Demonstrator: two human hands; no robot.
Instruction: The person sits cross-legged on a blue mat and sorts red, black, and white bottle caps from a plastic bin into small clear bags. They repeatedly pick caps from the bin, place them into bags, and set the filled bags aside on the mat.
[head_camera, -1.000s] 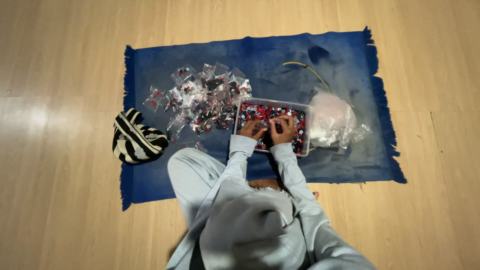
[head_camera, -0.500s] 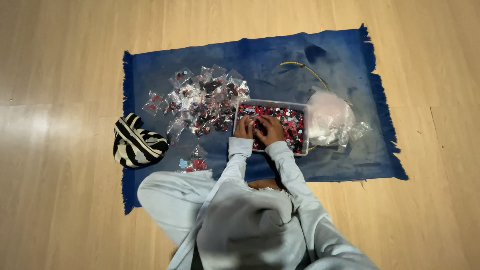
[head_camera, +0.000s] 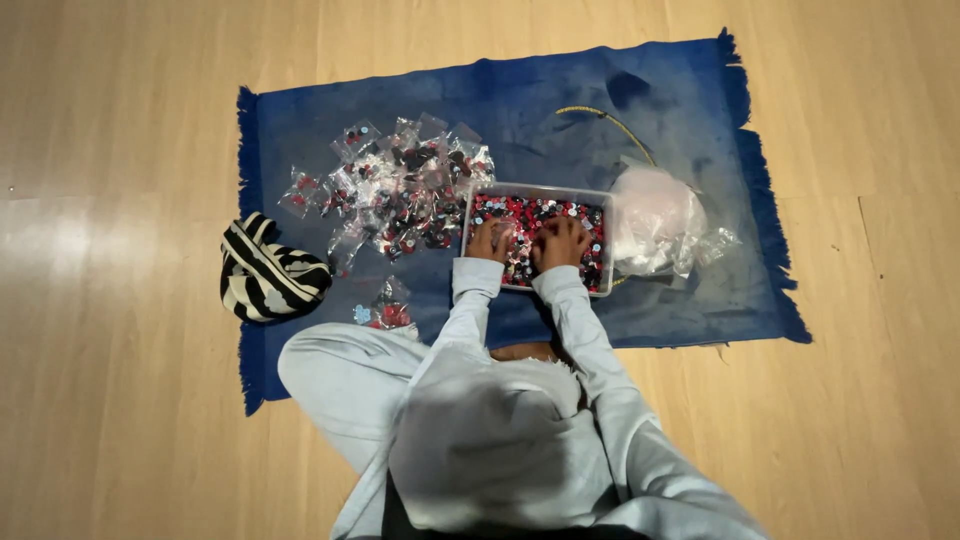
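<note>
A person in pale blue clothes sits at the near edge of a blue rug (head_camera: 560, 90) that lies on a wooden floor (head_camera: 120, 120). Both arms reach forward into a clear plastic box (head_camera: 538, 190) that sits on the rug, a little right of its middle and close to the near edge. The box is full of tiny red, black and pale bits (head_camera: 540, 212).

The left hand (head_camera: 490, 240) lies in the left part of the box, on top of the tiny bits, with its fingers bent down into them. The right hand (head_camera: 562, 243) lies just beside it, near the middle of the box, with its fingers spread over the bits. The picture is too small to tell if either hand pinches anything.

To the left of the box, near the middle of the rug, is a big pile of small clear bags (head_camera: 400, 185) with red and dark bits inside. The pile touches the box's left side. One more small bag (head_camera: 385, 312) lies alone near the near edge, beside the person's knee.

Just right of the box is a bundle of crumpled clear plastic (head_camera: 655, 220). A thin yellow cord (head_camera: 612, 120) curves over the rug behind it, toward the far edge.

A black and white striped pouch (head_camera: 268, 272) sits on the left edge of the rug, half on the floor.
</note>
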